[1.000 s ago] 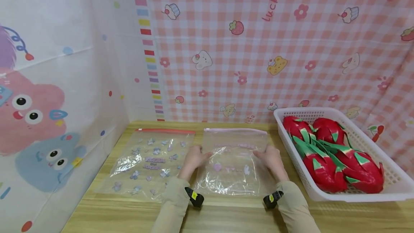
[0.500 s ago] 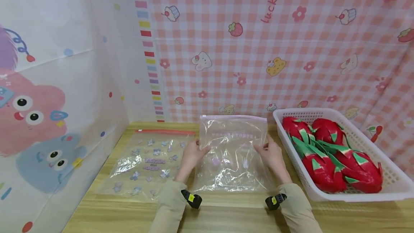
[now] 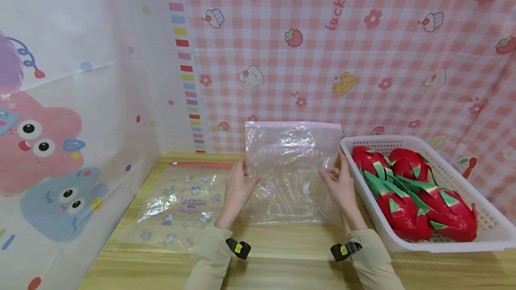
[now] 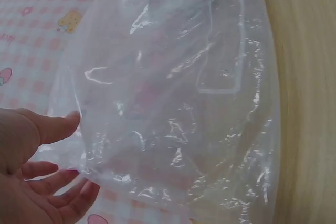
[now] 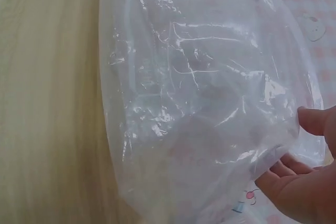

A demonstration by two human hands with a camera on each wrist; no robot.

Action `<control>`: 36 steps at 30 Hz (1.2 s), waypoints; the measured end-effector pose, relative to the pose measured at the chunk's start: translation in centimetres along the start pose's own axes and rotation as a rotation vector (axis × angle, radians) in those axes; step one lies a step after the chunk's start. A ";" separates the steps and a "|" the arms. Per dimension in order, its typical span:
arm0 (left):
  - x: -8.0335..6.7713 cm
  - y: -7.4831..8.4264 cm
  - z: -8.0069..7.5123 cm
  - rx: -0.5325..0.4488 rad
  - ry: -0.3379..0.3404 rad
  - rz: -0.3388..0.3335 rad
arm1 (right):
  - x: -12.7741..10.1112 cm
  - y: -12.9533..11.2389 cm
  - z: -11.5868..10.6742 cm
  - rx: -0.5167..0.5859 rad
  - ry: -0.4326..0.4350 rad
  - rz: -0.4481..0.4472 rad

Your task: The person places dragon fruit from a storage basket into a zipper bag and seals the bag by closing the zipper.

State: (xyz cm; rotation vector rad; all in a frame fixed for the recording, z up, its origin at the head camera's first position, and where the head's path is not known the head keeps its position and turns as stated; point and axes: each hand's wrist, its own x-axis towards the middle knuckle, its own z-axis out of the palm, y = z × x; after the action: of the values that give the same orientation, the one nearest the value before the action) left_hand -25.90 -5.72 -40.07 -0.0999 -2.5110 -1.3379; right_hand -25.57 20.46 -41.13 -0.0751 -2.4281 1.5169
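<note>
A clear zip bag (image 3: 292, 191) with a lilac slider strip along its top edge is held up tilted above the wooden table, its strip at the far side. My left hand (image 3: 237, 191) grips the bag's left edge between thumb and fingers. On the opposite edge my right hand (image 3: 341, 189) pinches the plastic the same way. Close up in the left wrist view, the left thumb presses the near face of the bag (image 4: 157, 103) while the fingers reach behind it. The right wrist view shows the right hand (image 5: 302, 190) at the other side of the wrinkled film.
Left of the hands, a second clear zip bag (image 3: 161, 227) with a red strip and printed flowers lies flat. A white perforated basket (image 3: 443, 247) with several red dragon fruits (image 3: 403, 216) stands at the right. A checked cloth (image 3: 298, 66) hangs behind the table.
Both hands have lifted the lilac-strip bag off the table. Its strip has risen against the checked cloth, and its lower edge has moved away from the body.
</note>
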 end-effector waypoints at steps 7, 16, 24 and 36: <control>-0.1 0.6 -0.5 -0.026 0.069 0.080 | -0.2 -1.3 -0.1 0.097 0.033 -0.058; 0.1 0.6 -0.8 -0.061 0.135 0.151 | -0.7 -1.9 0.0 0.312 0.058 -0.108; 0.5 0.4 -0.9 0.003 0.147 0.140 | -1.0 -2.0 0.3 0.344 0.113 -0.148; 1.3 5.3 -2.1 0.325 0.486 0.717 | -2.4 -2.4 1.2 0.439 0.150 -0.227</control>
State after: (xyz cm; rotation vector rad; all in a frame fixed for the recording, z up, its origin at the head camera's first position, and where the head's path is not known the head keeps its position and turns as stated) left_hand -25.67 -4.58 -34.38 -0.4856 -1.9502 -0.5714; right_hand -23.37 17.87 -39.95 0.1633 -1.8705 1.8194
